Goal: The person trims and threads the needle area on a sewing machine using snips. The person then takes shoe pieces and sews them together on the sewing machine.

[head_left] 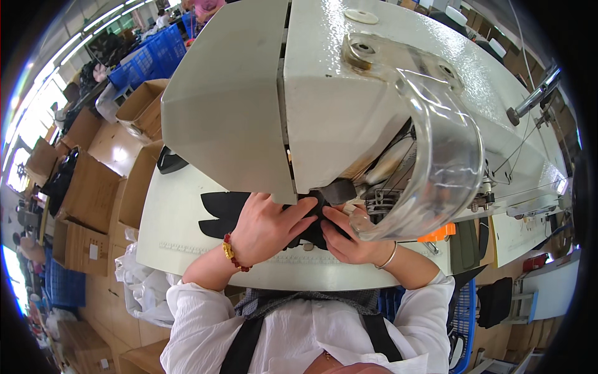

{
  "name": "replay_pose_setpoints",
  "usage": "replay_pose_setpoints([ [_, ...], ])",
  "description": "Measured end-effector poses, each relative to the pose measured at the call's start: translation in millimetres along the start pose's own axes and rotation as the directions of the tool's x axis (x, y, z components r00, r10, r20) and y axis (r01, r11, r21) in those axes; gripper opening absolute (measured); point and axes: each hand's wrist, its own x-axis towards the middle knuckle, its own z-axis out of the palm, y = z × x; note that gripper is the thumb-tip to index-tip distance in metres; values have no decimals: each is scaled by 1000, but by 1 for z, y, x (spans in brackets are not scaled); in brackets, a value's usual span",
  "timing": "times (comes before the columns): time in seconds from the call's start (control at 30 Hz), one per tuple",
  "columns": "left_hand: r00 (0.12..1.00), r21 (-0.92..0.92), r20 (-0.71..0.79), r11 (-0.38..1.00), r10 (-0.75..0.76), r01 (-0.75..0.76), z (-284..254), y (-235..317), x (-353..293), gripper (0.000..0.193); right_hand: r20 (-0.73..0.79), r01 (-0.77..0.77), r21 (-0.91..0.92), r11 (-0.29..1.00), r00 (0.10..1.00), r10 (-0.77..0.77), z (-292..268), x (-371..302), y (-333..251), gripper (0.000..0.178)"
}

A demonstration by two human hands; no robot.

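Note:
Black fabric pieces (218,206) with rounded ends lie on the white sewing machine table, under the head of a large white sewing machine (230,93). My left hand (265,227) rests over the fabric, its thumb and forefinger closed on the part near the needle area. From the other side my right hand (355,243) grips the same fabric with bent fingers, just below the machine's clear plastic guard (448,149). The machine head and guard hide the needle. Some fingertips are lost against the black cloth.
A ruler strip (187,248) runs along the table's near edge. Left of it stand open cardboard boxes (87,193) and a bin lined with clear plastic (143,287). Blue crates (149,59) are farther back. An orange part (438,232) lies right of my right hand.

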Motion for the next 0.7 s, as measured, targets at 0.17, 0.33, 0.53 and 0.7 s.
replay_pose_setpoints([
  [0.17, 999, 22, -29, 1000, 19, -19, -9, 9, 5, 31, 40, 81, -58, 995, 996, -79, -1, -4, 1, 29],
  [0.33, 998, 70, -44, 996, 53, -50, -20, 18, 13, 32, 81, -376, 485, 790, 919, 387, -15, -28, 1, 43],
  [0.53, 998, 141, -52, 990, 37, -30, -23, 21, 20, 30, -53, -201, -25, 979, 978, 199, -34, -38, 9, 52],
  [0.7, 996, 201, -68, 979, 57, -42, -24, 23, 19, 31, -79, -212, -60, 976, 975, 207, -28, -47, 15, 58],
])
